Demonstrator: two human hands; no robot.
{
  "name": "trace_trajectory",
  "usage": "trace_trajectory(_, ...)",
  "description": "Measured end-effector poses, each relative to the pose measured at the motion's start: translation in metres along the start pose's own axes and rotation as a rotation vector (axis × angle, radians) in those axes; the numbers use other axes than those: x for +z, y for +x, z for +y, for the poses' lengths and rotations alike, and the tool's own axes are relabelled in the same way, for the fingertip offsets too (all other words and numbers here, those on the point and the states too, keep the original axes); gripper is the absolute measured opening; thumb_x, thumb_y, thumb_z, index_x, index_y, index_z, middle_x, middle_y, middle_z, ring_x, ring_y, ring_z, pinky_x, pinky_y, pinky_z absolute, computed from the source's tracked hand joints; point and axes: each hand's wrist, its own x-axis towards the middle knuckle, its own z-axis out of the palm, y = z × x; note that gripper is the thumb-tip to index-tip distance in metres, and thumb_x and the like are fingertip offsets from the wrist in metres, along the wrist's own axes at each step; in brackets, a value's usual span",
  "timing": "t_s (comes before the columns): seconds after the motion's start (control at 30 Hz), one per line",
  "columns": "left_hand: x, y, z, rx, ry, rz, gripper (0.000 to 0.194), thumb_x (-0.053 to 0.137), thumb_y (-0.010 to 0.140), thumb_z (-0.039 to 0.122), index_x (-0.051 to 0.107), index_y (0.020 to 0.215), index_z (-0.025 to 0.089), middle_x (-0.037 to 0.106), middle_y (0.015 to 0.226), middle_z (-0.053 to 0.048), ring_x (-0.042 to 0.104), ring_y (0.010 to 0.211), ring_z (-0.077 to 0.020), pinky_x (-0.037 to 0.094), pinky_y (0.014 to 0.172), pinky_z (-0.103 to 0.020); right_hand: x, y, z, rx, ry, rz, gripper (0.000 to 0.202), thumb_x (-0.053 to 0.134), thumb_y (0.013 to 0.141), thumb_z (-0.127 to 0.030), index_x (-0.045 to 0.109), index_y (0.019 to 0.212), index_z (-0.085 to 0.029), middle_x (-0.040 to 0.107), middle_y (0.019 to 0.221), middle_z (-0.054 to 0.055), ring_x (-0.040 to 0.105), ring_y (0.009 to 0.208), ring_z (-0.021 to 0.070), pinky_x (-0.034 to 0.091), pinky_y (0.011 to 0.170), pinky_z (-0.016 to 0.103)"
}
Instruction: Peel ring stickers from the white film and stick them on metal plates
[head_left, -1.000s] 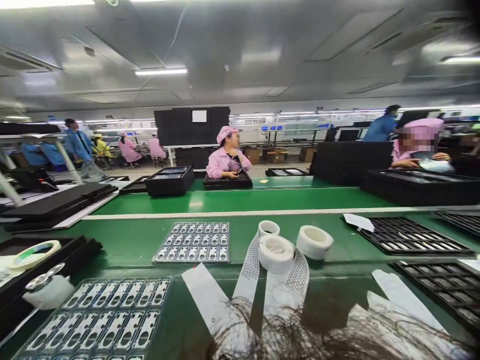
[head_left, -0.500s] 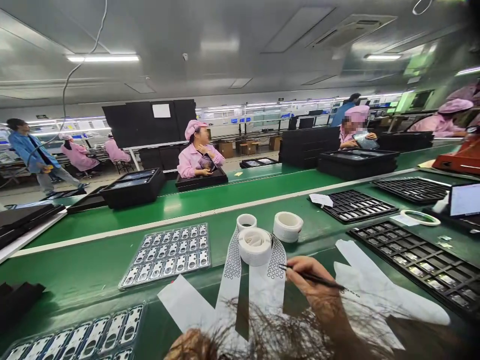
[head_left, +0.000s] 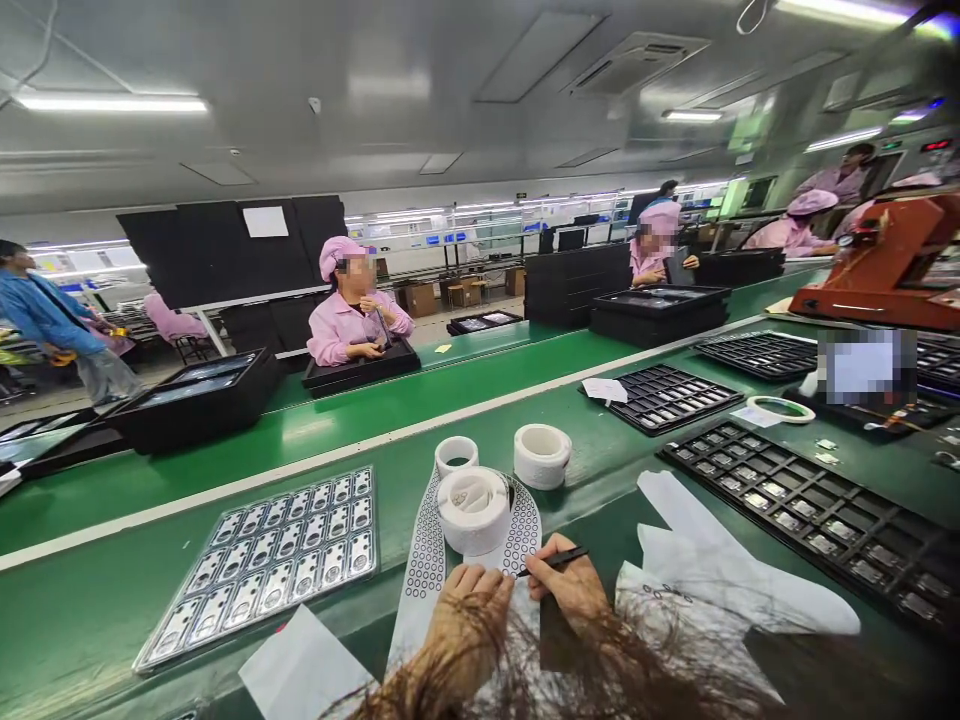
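Observation:
My right hand (head_left: 571, 585) grips black tweezers (head_left: 559, 562) like a pen. Their tips touch down close to my left fingers. On a white strip of black ring stickers (head_left: 523, 530), my left hand (head_left: 469, 612) presses with its fingers together and bent; the fingertips are partly hidden. This strip comes from a white roll (head_left: 474, 515) standing just beyond both hands. A second strip of rings (head_left: 425, 550) runs down left of it from a smaller white roll (head_left: 456, 453). Strands of hair cover parts of both wrists and the near strips.
A clear tray of metal plates (head_left: 270, 560) lies left. Another tape roll (head_left: 541, 455) stands behind. White backing paper (head_left: 720, 560) and black compartment trays (head_left: 806, 500) are right, with an orange machine (head_left: 885, 265) farther off. Across the green bench (head_left: 315, 410) sits a co-worker (head_left: 354, 310).
My left hand has come up from the bottom edge onto the strip. My right hand with the tweezers has moved down and left, beside it. The view has turned right.

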Motion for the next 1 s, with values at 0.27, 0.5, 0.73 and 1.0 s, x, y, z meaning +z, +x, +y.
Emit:
trace_trajectory(0.27,0.013,-0.006,0.002,-0.113,-0.094,0.032,0.023,0.064,0.102,0.035,0.065,0.124,0.029,0.069,0.125,-0.009,0.066,0.110,-0.0252,0.057,0.096,-0.046,0.006,-0.005,-0.010,0.025,-0.059,0.070,0.038,0.070,0.048,-0.054,0.051,0.057,-0.023,0.060,0.046,0.000,0.059,0.041,0.0191,0.046,0.044,0.027)
trace_trajectory(0.5,0.007,-0.006,0.001,-0.065,-0.136,0.064,0.027,0.060,0.103,0.040,0.064,0.127,0.028,0.067,0.131,-0.009,0.064,0.117,-0.0254,0.055,0.101,-0.046,0.002,-0.001,-0.006,0.032,-0.094,0.038,0.036,0.072,0.050,-0.051,0.053,0.060,-0.023,0.063,0.051,0.000,0.064,0.048,0.0222,0.052,0.050,0.031)
trace_trajectory(0.73,0.000,-0.001,0.005,-0.064,-0.114,0.111,0.028,0.065,0.101,0.034,0.065,0.125,0.021,0.069,0.126,-0.009,0.066,0.113,-0.0249,0.056,0.099,-0.046,0.001,-0.004,-0.013,0.058,-0.085,-0.019,0.039,0.073,0.049,-0.053,0.052,0.060,-0.022,0.063,0.051,0.001,0.064,0.050,0.0211,0.053,0.051,0.031)
trace_trajectory(1.0,-0.017,0.002,0.007,-0.064,-0.073,0.143,0.024,0.067,0.099,0.026,0.066,0.120,0.017,0.070,0.122,-0.007,0.068,0.110,-0.0227,0.058,0.098,-0.044,0.004,-0.006,-0.021,0.072,-0.069,0.002,0.039,0.074,0.047,-0.052,0.053,0.059,-0.021,0.063,0.051,0.001,0.064,0.048,0.0203,0.054,0.051,0.030)
